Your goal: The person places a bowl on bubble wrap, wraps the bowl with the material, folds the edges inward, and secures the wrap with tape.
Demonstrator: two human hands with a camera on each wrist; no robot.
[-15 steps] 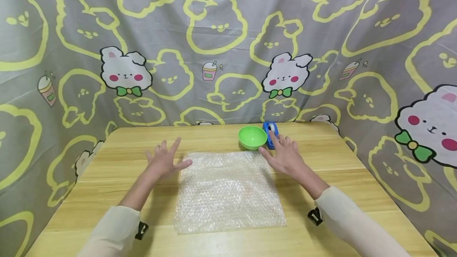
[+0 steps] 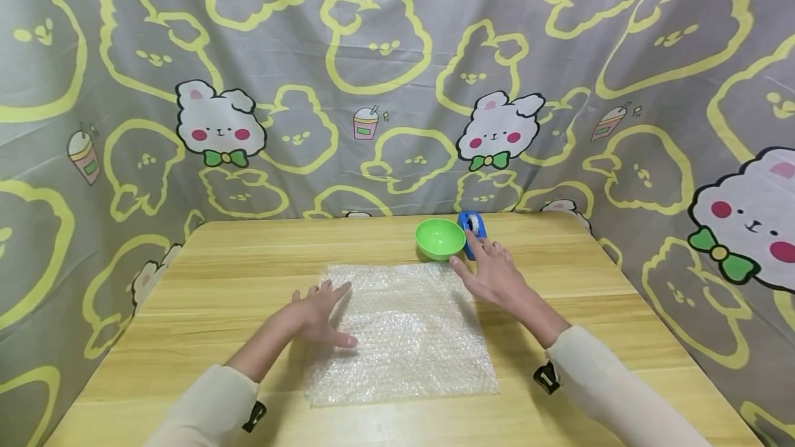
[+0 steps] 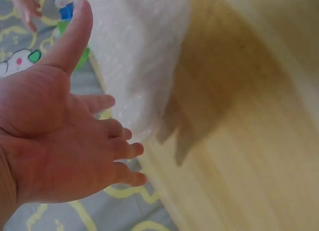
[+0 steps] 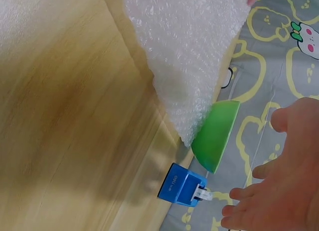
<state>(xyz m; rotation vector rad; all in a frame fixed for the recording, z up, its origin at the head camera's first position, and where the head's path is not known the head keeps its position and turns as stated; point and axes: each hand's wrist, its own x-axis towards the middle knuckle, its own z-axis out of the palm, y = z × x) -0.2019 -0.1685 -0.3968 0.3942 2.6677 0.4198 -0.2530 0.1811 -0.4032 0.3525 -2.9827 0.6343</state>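
Note:
A square sheet of clear bubble wrap (image 2: 404, 336) lies flat on the wooden table. Over its left edge hovers my left hand (image 2: 319, 316), fingers spread and holding nothing; the left wrist view shows its bare palm (image 3: 55, 136). My right hand (image 2: 493, 274) reaches over the sheet's far right corner with fingers extended, also holding nothing. Just beyond that hand stand a green bowl (image 2: 439, 240) and a blue tape dispenser (image 2: 470, 227), side by side. In the right wrist view the dispenser (image 4: 182, 183) and the bowl (image 4: 215, 136) sit apart from the fingers.
The wooden table (image 2: 217, 267) runs back to a grey cartoon-printed curtain (image 2: 397, 88), which also hangs along both sides. Each sleeve cuff has a small black device (image 2: 546, 378) beneath it.
My left hand has moved right and nearer to me, from beside the bubble wrap to over its left edge. The right hand has barely shifted; the bowl, dispenser and sheet stay put.

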